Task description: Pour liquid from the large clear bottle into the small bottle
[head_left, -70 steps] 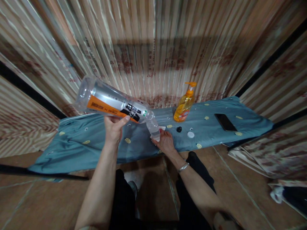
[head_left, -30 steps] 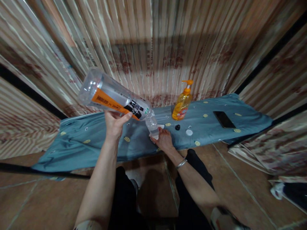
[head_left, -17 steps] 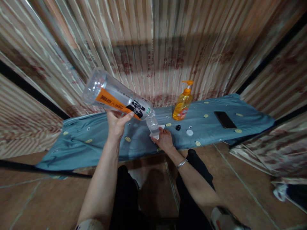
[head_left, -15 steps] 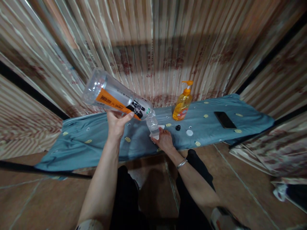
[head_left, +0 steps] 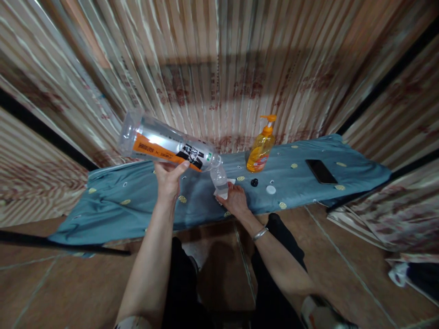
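Note:
A large clear bottle (head_left: 164,144) with an orange and black label lies tilted in the air, its mouth down to the right. My left hand (head_left: 169,178) is closed around its underside. The bottle's mouth meets the top of a small clear bottle (head_left: 219,179), which leans slightly and has some clear liquid near its bottom. My right hand (head_left: 236,198) is closed on the small bottle's lower part, by a piece of white paper (head_left: 231,181). Just right of that hand, a small black cap (head_left: 254,182) and a white round lid (head_left: 270,189) lie on the teal cloth (head_left: 199,210).
Behind the caps stands an orange pump bottle (head_left: 261,146). A black phone (head_left: 321,172) lies on the cloth to the right. Striped curtains (head_left: 192,68) hang behind and at both sides, with dark frame bars (head_left: 44,130) at the sides.
The large bottle's base has come down a little, so the bottle is closer to level. My left hand has shifted slightly right. The small bottle and my right hand have hardly moved.

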Available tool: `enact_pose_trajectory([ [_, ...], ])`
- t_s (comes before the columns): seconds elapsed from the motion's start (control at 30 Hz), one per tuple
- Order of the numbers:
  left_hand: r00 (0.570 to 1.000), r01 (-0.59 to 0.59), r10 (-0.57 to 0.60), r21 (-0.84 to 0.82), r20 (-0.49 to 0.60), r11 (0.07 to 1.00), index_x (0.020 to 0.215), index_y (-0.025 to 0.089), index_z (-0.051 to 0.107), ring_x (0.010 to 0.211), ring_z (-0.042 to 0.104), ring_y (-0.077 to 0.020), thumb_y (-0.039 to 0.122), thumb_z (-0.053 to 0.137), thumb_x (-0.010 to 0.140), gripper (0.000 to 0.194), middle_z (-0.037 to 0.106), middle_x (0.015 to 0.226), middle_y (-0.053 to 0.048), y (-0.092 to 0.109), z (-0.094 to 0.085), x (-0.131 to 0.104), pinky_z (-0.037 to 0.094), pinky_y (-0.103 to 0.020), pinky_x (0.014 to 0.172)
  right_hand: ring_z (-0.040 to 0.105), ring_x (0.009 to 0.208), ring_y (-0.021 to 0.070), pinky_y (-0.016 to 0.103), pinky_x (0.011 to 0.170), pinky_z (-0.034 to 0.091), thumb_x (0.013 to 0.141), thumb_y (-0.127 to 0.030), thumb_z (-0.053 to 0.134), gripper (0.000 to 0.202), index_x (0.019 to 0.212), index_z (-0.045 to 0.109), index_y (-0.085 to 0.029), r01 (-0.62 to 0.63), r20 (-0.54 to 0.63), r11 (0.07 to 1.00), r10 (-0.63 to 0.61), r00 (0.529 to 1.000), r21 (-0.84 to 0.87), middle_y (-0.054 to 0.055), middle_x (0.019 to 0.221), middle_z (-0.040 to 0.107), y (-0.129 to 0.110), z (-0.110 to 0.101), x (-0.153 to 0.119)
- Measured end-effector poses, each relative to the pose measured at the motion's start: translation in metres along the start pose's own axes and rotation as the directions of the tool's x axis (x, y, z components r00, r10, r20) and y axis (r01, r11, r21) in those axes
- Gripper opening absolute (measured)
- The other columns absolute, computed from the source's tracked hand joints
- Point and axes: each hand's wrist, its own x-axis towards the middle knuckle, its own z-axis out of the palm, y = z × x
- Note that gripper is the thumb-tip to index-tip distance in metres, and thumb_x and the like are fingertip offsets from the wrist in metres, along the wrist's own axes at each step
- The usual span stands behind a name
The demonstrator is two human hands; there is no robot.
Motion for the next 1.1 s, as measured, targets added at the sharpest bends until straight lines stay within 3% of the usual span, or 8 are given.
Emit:
enact_pose_trajectory([
  [0.2, 0.971, 0.206, -0.227, -0.207, -0.080, 0.956, 0.079, 0.023, 0.053, 0.071, 0.060, -0.0126, 0.019, 0.075, 0.053, 0.035, 0.059, 0.073, 0.006, -0.008, -0.007, -0.015, 0.051, -0.035, 0.072, 0.057, 0.092, 0.0254, 0.033, 0.080, 0.038, 0.075, -0.053, 0.061, 0.058, 0.112, 0.047, -0.011, 0.001, -0.002, 1.000, -0.001, 1.000, -0.024, 0.013, 0.098, 0.065, 0.000, 0.001, -0.001],
  [0.33, 0.929, 0.311, -0.359, -0.333, -0.091, 0.890, 0.073, 0.021, 0.051, 0.077, 0.062, -0.0143, 0.022, 0.073, 0.056, 0.028, 0.059, 0.070, 0.007, -0.017, -0.012, -0.026, 0.049, -0.042, 0.082, 0.058, 0.092, 0.0239, 0.032, 0.080, 0.038, 0.076, -0.053, 0.060, 0.055, 0.110, 0.047, -0.012, 0.009, -0.011, 1.000, -0.009, 1.000, -0.025, 0.012, 0.098, 0.065, 0.001, 0.002, -0.001],
  [0.47, 0.841, 0.430, -0.533, -0.484, -0.094, 0.762, 0.079, 0.022, 0.056, 0.090, 0.064, -0.0192, 0.027, 0.070, 0.061, 0.023, 0.065, 0.082, 0.000, -0.028, -0.015, -0.035, 0.047, -0.044, 0.088, 0.058, 0.091, 0.0245, 0.033, 0.079, 0.039, 0.076, -0.052, 0.059, 0.054, 0.111, 0.048, -0.012, 0.018, -0.030, 1.000, -0.018, 0.999, -0.013, 0.012, 0.096, 0.065, 0.000, 0.002, -0.001],
  [0.6, 0.742, 0.502, -0.669, -0.639, -0.028, 0.583, 0.087, 0.018, 0.058, 0.098, 0.063, -0.0213, 0.034, 0.060, 0.073, 0.021, 0.066, 0.096, -0.009, -0.035, -0.015, -0.048, 0.052, -0.036, 0.083, 0.057, 0.092, 0.0257, 0.034, 0.081, 0.039, 0.076, -0.051, 0.061, 0.057, 0.114, 0.048, -0.010, 0.024, -0.037, 1.000, -0.025, 0.999, -0.012, 0.012, 0.096, 0.065, 0.000, 0.001, -0.002],
  [0.73, 0.645, 0.493, -0.763, -0.784, 0.038, 0.377, 0.102, 0.009, 0.055, 0.098, 0.064, -0.0231, 0.041, 0.051, 0.081, 0.038, 0.065, 0.099, -0.017, -0.038, -0.012, -0.062, 0.056, -0.030, 0.076, 0.057, 0.093, 0.0260, 0.034, 0.081, 0.040, 0.076, -0.052, 0.060, 0.059, 0.115, 0.047, -0.010, 0.019, -0.033, 1.000, -0.020, 0.999, -0.009, 0.013, 0.098, 0.065, 0.001, 0.005, -0.001],
  [0.87, 0.660, 0.439, -0.742, -0.863, 0.121, 0.250, 0.119, 0.009, 0.049, 0.104, 0.061, -0.0257, 0.041, 0.049, 0.084, 0.047, 0.064, 0.107, -0.019, -0.042, -0.011, -0.067, 0.058, -0.031, 0.073, 0.058, 0.093, 0.0255, 0.034, 0.081, 0.040, 0.077, -0.053, 0.059, 0.061, 0.117, 0.046, -0.009, 0.031, -0.038, 0.999, -0.031, 0.999, -0.015, 0.013, 0.099, 0.065, 0.003, 0.010, -0.001],
  [1.1, 0.654, 0.386, -0.750, -0.896, 0.098, 0.220, 0.126, 0.010, 0.046, 0.103, 0.062, -0.0231, 0.041, 0.048, 0.084, 0.052, 0.063, 0.111, -0.018, -0.057, -0.018, -0.059, 0.058, -0.025, 0.067, 0.058, 0.091, 0.0249, 0.034, 0.081, 0.040, 0.077, -0.053, 0.058, 0.059, 0.116, 0.048, -0.010, 0.050, -0.073, 0.999, -0.050, 0.996, -0.011, 0.013, 0.099, 0.065, 0.004, 0.011, 0.000],
])
